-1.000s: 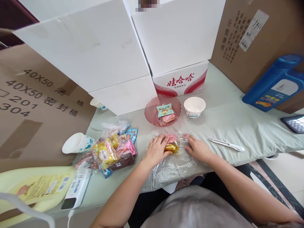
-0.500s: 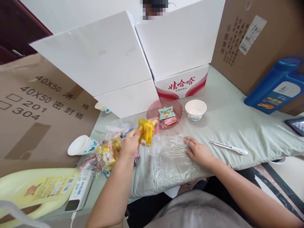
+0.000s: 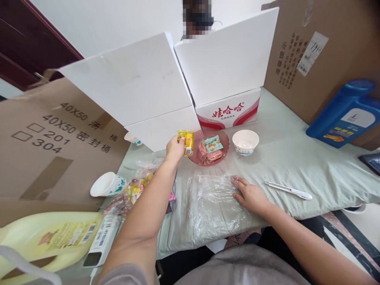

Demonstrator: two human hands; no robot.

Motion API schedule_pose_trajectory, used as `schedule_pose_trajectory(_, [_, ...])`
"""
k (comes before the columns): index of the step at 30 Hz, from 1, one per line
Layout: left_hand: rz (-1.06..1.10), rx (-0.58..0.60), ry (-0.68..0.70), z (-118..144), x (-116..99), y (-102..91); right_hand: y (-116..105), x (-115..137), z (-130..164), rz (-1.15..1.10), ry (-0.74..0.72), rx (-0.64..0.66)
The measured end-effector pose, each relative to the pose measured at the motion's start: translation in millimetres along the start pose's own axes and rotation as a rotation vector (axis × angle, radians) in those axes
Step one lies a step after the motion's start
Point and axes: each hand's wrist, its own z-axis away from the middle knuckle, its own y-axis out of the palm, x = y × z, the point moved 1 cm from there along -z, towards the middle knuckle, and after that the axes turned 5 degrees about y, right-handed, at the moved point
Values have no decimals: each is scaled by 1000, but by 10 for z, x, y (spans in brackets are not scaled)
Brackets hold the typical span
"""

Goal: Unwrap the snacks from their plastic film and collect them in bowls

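Observation:
My left hand (image 3: pixel 175 147) is closed on a yellow snack packet (image 3: pixel 189 142), held at the left rim of a pink see-through dish (image 3: pixel 224 153). Inside the dish lie a light green packet (image 3: pixel 213 144) and two pink packets (image 3: pixel 214 155). My right hand (image 3: pixel 251 198) lies with its fingers stretched out on the right edge of a flat clear plastic bag (image 3: pixel 212 206). Partly hidden behind my left forearm is a heap of wrapped snacks (image 3: pixel 135 192).
A paper bowl (image 3: pixel 245 141) stands right of the dish, and a white utility knife (image 3: pixel 287 190) lies at right. A paper cup (image 3: pixel 107 184) is tipped over at left. White boxes (image 3: pixel 130 79), cartons, a blue bottle (image 3: pixel 344 114) and a yellow jug (image 3: pixel 53 237) surround the table.
My left hand has moved forward to the dish with the yellow packet. A pink packet that was beside it now lies in the dish. My right hand stays on the plastic bag.

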Motion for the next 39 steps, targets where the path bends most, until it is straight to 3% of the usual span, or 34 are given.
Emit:
schedule_pose_trajectory(6, [-190,61,113,259,-118,170,-29,-2,16,-34,0,0])
schedule_pose_trajectory(9, [-223,-3,311,543,-174,152,-39,3,24,-41,2,2])
schedule_pose_trajectory(11, [-182,18,520,831,-202,133,-37,7,23,-47,5,2])
schedule_pose_trajectory(12, [-143,97,644,1000,-205,139,-35,7,20,-55,2,-2])
schedule_pose_trajectory(14, [-76,397,899,1351,-169,194,-33,-6,9,-86,-7,-21])
schedule_pose_trajectory(16, [-93,639,1049,1644,-54,285,-43,-43,-6,-141,16,-72])
schedule_pose_trajectory(18, [-211,650,1015,1804,131,381,-68,-104,-23,-217,81,-140])
schedule_pose_trajectory(21, [-388,512,765,1847,448,466,-104,-209,-29,-326,190,-163])
schedule_pose_trajectory(25, [-383,421,606,1897,680,375,-165,-311,77,-395,202,-183])
schedule_pose_trajectory(29, [-180,326,679,2077,689,79,-317,-382,356,-390,40,-268])
schedule_pose_trajectory(31, [-81,429,787,2187,698,-52,-389,-425,514,-335,-84,-195])
schedule_pose_trajectory(34, [-60,617,904,2348,767,-152,-416,-515,714,-202,-280,33])
schedule_pose_trajectory(36, [-69,650,933,2441,819,-174,-386,-583,815,-127,-320,130])
schedule_pose_trajectory(39, [-24,612,939,2542,837,-199,-337,-632,924,-109,-293,105])
